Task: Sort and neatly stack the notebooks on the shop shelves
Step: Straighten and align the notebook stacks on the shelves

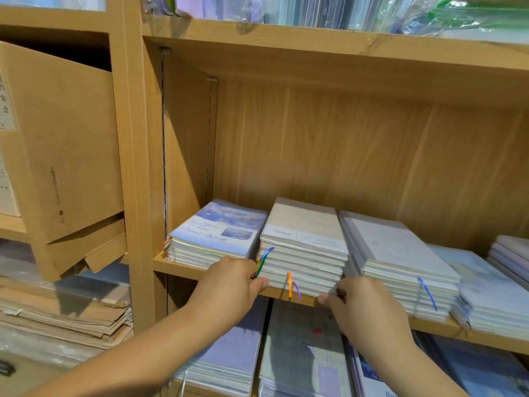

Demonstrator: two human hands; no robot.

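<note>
Both hands squeeze the middle pile of notebooks, left hand curled round its nine o'clock side, right hand round its three o'clock side, likely to make it straight. It sits at the front of the shelf, blue pile at nine o'clock, white pile at three.
</note>
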